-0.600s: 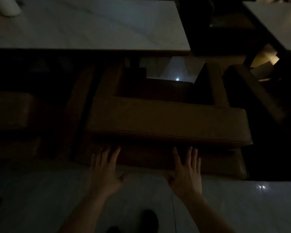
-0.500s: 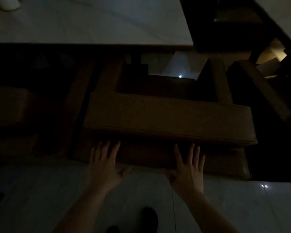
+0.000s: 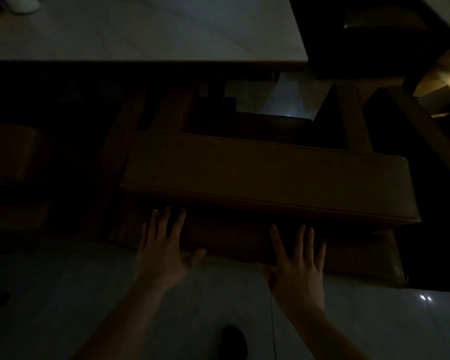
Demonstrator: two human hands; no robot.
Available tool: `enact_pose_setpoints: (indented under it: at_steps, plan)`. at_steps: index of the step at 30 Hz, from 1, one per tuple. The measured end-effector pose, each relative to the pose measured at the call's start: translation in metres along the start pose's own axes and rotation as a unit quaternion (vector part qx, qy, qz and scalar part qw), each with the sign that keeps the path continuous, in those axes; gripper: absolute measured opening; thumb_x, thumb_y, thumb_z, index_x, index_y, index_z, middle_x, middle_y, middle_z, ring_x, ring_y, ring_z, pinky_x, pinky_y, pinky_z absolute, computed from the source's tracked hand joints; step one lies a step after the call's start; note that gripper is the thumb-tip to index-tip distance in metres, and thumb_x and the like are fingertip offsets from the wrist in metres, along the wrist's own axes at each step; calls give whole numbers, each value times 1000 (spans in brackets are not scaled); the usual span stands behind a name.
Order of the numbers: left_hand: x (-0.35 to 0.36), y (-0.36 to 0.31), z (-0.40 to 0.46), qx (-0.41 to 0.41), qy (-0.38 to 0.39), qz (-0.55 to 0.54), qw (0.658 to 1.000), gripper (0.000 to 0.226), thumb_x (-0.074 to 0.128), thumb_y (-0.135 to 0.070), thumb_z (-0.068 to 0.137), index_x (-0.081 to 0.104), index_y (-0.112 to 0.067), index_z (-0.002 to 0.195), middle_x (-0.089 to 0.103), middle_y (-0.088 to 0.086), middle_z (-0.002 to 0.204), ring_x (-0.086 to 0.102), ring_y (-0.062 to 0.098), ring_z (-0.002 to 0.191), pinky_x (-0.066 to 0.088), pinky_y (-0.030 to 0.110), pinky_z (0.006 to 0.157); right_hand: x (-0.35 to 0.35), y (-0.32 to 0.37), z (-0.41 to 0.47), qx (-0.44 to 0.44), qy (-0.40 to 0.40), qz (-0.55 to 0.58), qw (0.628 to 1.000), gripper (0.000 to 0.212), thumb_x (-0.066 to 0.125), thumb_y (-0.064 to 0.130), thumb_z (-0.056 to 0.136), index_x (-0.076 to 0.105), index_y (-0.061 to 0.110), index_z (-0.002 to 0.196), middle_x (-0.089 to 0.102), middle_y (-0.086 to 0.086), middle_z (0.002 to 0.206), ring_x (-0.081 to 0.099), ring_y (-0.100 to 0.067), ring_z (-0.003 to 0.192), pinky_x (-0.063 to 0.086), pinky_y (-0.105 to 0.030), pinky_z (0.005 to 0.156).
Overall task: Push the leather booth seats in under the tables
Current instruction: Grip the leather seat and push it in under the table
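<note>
Head view: left hand [image 3: 164, 252] and right hand [image 3: 298, 263] press flat, fingers straight, on the seat [image 3: 257, 183] back; beyond them, the table [image 3: 146, 29]. Heavy, padded; push low.

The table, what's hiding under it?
Under the table you can see the brown leather seat's front part and armrests, plus a patch of pale floor. Further left it is too dark to tell.

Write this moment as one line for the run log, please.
step: pushing seat | left hand: flat on seat back | right hand: flat on seat back | table: ahead
</note>
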State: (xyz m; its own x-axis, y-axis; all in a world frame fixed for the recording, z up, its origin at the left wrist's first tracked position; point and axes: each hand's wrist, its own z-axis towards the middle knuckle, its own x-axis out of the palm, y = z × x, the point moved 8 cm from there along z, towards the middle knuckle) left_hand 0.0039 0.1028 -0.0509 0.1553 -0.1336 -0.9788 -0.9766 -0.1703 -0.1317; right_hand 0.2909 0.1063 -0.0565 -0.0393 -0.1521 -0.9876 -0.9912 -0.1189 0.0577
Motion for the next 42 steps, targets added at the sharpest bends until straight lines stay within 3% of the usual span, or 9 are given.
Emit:
enact_pose_setpoints:
  at_steps: [11, 15, 18, 22, 25, 29, 32, 40, 42]
  plan:
    - [-1, -9, -20, -15, -3, 3, 1000, 105, 19, -89, 70, 4, -31, 157, 4, 6, 165, -11, 29, 150, 4, 46, 122, -8, -16, -13, -23, -9, -23, 999, 71, 13, 65, 94, 27, 31, 155, 36, -31, 150, 31, -48, 140, 38, -66, 105]
    - [3, -16, -36, -21, 0, 0, 1000, 103, 22, -89, 72, 7, -31, 156, 6, 7, 165, -9, 29, 150, 4, 47, 122, -12, -19, -23, -48, 6, -47, 998, 67, 5, 65, 93, 0, 42, 156, 18, -29, 158, 20, -45, 145, 32, -64, 110]
    - [4, -25, -52, -27, -13, -2, 1000, 102, 24, -89, 73, 11, -31, 156, 10, 8, 164, -5, 30, 150, 8, 48, 121, -13, -35, -34, -27, 12, -41, 999, 69, 9, 67, 95, 20, 37, 156, 39, -28, 150, 35, -46, 139, 40, -64, 103]
    - [12, -37, -75, -30, 8, -1, 1000, 101, 23, -89, 75, 7, -32, 156, 8, 7, 165, -5, 30, 150, 7, 48, 120, -10, -49, -50, -36, 19, -49, 998, 68, 13, 67, 95, 30, 35, 153, 43, -27, 148, 39, -46, 136, 43, -66, 99]
    - [14, -41, -87, -30, -16, -26, 999, 99, 28, -88, 75, 19, -30, 155, 21, 9, 162, 6, 31, 150, 13, 49, 119, -8, -56, -57, -41, 25, -35, 998, 67, 18, 67, 94, 25, 38, 154, 38, -26, 151, 32, -43, 141, 41, -65, 103]
    - [19, -39, -85, -20, 1, -13, 1000, 98, 22, -86, 76, -5, -35, 155, 0, 3, 165, -10, 29, 150, 5, 47, 122, -1, -57, -59, -45, 38, 1, 998, 69, 13, 70, 91, 7, 45, 155, 19, -23, 161, 9, -41, 148, 25, -63, 114]
    - [17, -41, -84, -17, 1, -2, 1000, 96, 24, -84, 80, -5, -34, 155, 1, 3, 165, -7, 31, 150, 7, 48, 122, 7, -57, -56, -60, 44, 20, 997, 70, 4, 72, 87, -10, 50, 152, 1, -19, 164, -10, -39, 149, 11, -61, 119]
    - [16, -46, -70, -23, 4, -8, 1000, 94, 35, -80, 83, -2, -33, 156, 2, 4, 165, -6, 33, 150, 7, 50, 121, 16, -64, -43, -59, 48, 33, 997, 68, 17, 68, 92, 2, 46, 155, 10, -23, 163, -6, -40, 150, 13, -63, 116]
    - [13, -48, -61, -23, 5, -4, 1000, 94, 36, -80, 83, -1, -33, 156, 3, 4, 165, -4, 33, 150, 9, 50, 121, 13, -65, -31, -60, 45, 28, 997, 65, 15, 68, 95, -4, 48, 154, 1, -20, 164, -14, -38, 149, 8, -62, 119]
